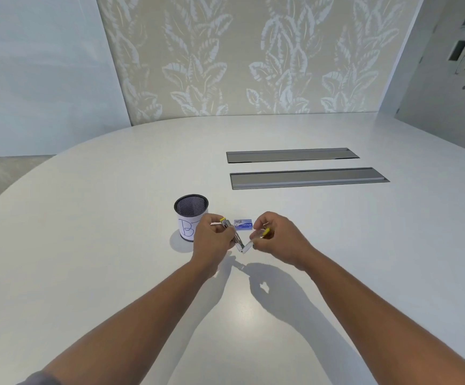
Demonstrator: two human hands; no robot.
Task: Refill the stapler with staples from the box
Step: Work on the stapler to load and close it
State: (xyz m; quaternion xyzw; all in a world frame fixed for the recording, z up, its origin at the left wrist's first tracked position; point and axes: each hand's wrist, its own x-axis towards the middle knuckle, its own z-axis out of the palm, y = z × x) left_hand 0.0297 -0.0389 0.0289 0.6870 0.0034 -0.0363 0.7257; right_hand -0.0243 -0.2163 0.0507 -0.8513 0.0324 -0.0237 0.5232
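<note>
Two bare hands are holding a small silver stapler (241,244) a little above the white table (337,245). The stapler is swung open in a V shape, with the hinge at the bottom, close to the table top. Each arm of the stapler has a yellow tip.

The left hand (212,238) is closed around the left arm of the stapler. The right hand (277,240) pinches the right arm of it with its fingertips. The stapler is so small in the view that I cannot tell if there are staples inside.

Just behind the stapler, between the two hands, a small blue box (243,225) lies flat on the table. It looks shut, but it is hard to be sure.

A black mesh cup (191,215) stands upright just beside the left hand, on the side toward the left edge of the table. A white paper with a letter B is wrapped around it.

Farther back, toward the far edge of the table, two long grey lids (309,177) are set into the table top, one behind the other.
</note>
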